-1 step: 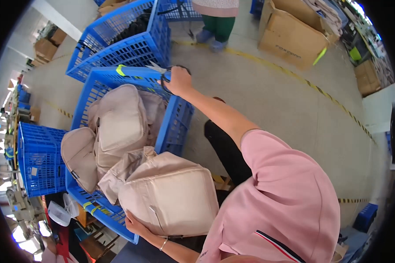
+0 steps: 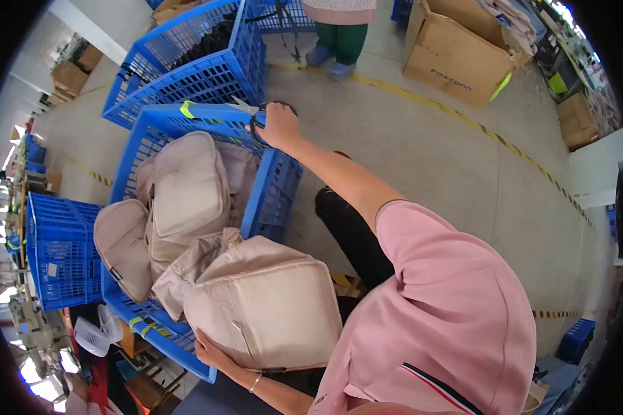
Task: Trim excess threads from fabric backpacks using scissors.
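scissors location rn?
Head view, upper centre: the scissors are in the right hand, held over the far rim of the blue crate that holds the beige bags.

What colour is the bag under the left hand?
Beige, a pale cream-tan. The bag shows clearly in the head view, with the left hand at its lower edge.

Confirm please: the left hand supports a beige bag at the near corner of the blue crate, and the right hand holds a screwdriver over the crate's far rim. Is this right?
Not quite. The right hand holds scissors, not a screwdriver, over the far rim of the blue crate. The left hand does support the beige bag at the near corner. The head view shows this.
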`<act>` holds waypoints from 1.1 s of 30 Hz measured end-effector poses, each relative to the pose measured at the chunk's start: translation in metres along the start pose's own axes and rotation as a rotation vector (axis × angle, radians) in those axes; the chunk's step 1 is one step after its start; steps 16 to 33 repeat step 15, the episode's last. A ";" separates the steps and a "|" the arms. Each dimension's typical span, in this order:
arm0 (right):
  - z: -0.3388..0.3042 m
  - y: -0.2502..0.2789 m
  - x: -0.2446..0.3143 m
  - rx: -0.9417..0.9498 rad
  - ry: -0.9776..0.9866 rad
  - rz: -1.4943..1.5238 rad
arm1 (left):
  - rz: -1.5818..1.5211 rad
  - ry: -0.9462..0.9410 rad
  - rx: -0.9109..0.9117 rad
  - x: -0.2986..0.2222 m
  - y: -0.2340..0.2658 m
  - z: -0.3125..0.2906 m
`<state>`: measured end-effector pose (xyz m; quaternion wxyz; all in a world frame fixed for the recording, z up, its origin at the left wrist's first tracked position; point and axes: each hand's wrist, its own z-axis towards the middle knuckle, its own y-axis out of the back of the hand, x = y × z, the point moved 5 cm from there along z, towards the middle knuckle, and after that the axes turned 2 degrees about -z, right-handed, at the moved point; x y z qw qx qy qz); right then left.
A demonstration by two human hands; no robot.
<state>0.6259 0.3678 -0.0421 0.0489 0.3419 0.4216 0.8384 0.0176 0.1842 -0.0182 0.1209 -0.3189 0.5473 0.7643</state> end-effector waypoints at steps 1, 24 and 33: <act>-0.004 -0.001 -0.001 0.006 0.016 -0.034 | -0.009 -0.007 -0.024 -0.002 0.000 -0.001; -0.010 -0.002 0.010 0.052 -0.070 -0.020 | -0.029 0.037 -0.064 0.012 0.011 0.002; -0.010 -0.002 0.010 0.052 -0.070 -0.020 | -0.029 0.037 -0.064 0.012 0.011 0.002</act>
